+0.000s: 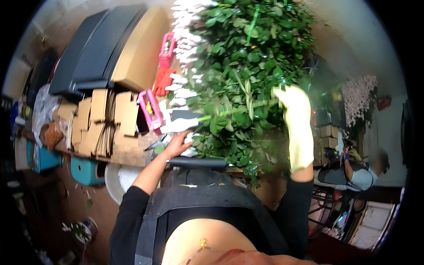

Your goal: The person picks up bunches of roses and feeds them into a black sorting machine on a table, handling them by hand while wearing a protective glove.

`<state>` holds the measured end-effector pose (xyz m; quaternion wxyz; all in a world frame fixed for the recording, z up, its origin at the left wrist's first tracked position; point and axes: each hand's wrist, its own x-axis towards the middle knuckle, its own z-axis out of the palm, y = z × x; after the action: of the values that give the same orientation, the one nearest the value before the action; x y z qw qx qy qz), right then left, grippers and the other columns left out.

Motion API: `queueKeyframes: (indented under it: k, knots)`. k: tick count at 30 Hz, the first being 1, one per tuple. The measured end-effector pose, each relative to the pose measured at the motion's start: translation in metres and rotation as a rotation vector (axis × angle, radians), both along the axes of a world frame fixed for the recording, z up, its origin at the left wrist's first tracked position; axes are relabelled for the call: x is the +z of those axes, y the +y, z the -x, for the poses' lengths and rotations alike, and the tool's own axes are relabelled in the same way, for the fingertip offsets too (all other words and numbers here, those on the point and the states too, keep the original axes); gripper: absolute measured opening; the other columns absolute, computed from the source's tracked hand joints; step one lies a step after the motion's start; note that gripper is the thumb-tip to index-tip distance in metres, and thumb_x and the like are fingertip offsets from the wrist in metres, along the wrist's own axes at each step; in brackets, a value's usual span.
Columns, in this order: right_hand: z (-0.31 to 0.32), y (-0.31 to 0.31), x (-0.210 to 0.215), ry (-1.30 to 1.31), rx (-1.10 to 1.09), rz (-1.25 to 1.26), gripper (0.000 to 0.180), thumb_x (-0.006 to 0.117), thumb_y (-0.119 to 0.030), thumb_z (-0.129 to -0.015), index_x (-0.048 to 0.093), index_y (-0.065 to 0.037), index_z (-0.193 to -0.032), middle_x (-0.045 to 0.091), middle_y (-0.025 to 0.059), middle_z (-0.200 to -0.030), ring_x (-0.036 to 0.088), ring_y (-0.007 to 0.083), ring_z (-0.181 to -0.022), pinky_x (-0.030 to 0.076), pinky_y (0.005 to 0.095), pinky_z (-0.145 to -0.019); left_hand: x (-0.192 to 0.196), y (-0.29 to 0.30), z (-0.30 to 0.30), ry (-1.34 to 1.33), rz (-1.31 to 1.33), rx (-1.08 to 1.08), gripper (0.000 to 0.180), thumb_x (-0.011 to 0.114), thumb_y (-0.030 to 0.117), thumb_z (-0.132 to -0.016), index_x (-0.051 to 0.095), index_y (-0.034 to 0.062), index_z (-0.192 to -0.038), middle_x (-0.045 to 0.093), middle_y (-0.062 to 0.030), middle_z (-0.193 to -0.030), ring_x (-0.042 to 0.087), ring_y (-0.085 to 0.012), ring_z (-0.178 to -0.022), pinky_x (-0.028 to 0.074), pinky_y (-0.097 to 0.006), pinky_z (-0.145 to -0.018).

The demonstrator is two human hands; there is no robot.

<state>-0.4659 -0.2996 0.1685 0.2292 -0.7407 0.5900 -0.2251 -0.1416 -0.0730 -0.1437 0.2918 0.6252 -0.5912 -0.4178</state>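
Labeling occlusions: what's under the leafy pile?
Under the leafy pile: white wrapped bundles poke out at its left edge, and the wooden table. The leaves hide whatever lies beneath their middle.

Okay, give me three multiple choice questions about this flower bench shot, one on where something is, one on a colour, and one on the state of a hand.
1. Where do the flat cardboard pieces lie?
A. On the bench, left of the leafy stems
B. On the floor by the seated person
C. In the right hand

2. What colour is the glove on the right hand?
A. Black
B. Pale yellow
C. Red

3. How is the left hand?
A. Gloved and raised
B. Bare, down at the cut ends of the leafy stems
C. Tucked behind the back

Answers:
1 A, the stacks sit on the bench left of the greenery.
2 B, the glove shows pale yellow against the leaves.
3 B, no glove shows and the hand rests by the stem bases.
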Motion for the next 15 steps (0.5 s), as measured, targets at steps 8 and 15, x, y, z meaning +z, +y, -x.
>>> queueKeyframes:
  k: [8,15]
  knots:
    - [0.055,0.061,-0.228,0.456,-0.211,-0.509,0.045,0.07,-0.031,-0.088,0.068,-0.014,-0.13,0.064,0.0129,-0.138,0.059,0.0245,-0.13,0.043,0.0352,-0.111,0.017,-0.008,0.007,0.017,0.052,-0.033,0.052,0.076,0.023,-0.085,0.056,0.002,-0.128,0.058,-0.0215,-0.123,0.059,-0.0389,-0.111,0.05,-0.044,-0.096]
    - [0.007,0.087,-0.103,0.794,0.45,-0.048,0.039,0.063,-0.028,-0.089,0.066,-0.012,-0.125,0.07,0.0201,-0.117,0.068,0.0333,-0.107,0.053,0.0415,-0.093,0.018,0.001,0.002,0.015,0.181,0.01,0.046,0.076,0.019,-0.086,0.059,0.0033,-0.125,0.056,-0.0176,-0.115,0.057,-0.0345,-0.108,0.052,-0.04,-0.089]
